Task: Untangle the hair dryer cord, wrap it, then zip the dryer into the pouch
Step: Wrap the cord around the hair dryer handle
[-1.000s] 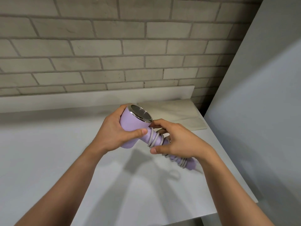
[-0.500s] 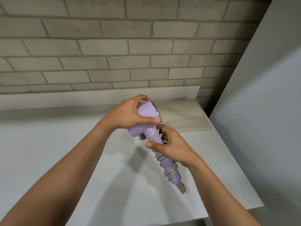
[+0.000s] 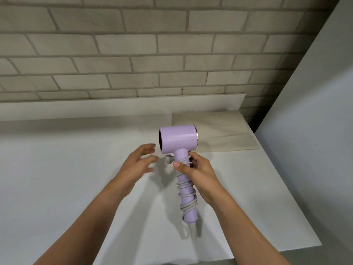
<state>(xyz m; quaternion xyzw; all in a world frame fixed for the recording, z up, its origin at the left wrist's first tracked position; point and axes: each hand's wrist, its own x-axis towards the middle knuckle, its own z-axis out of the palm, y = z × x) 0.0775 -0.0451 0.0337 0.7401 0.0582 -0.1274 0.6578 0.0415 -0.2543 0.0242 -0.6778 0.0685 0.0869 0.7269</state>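
A lilac hair dryer (image 3: 178,139) is held upright above the white counter, its barrel level and its handle pointing down toward me. The grey cord (image 3: 187,188) is coiled round the handle in several turns, and its plug (image 3: 169,158) sticks out to the left just under the barrel. My right hand (image 3: 196,168) grips the upper handle over the cord. My left hand (image 3: 140,162) hovers just left of the plug, fingers spread, touching nothing. A beige pouch (image 3: 219,134) lies flat on the counter behind the dryer.
The white counter (image 3: 57,169) ends in a right edge near a grey panel (image 3: 315,131). A low white backsplash (image 3: 95,109) runs below the brick wall. The counter's front edge shows at the lower right.
My left hand has let go of the dryer's barrel and drawn back to the left. The dryer has turned upright, held by my right hand alone.
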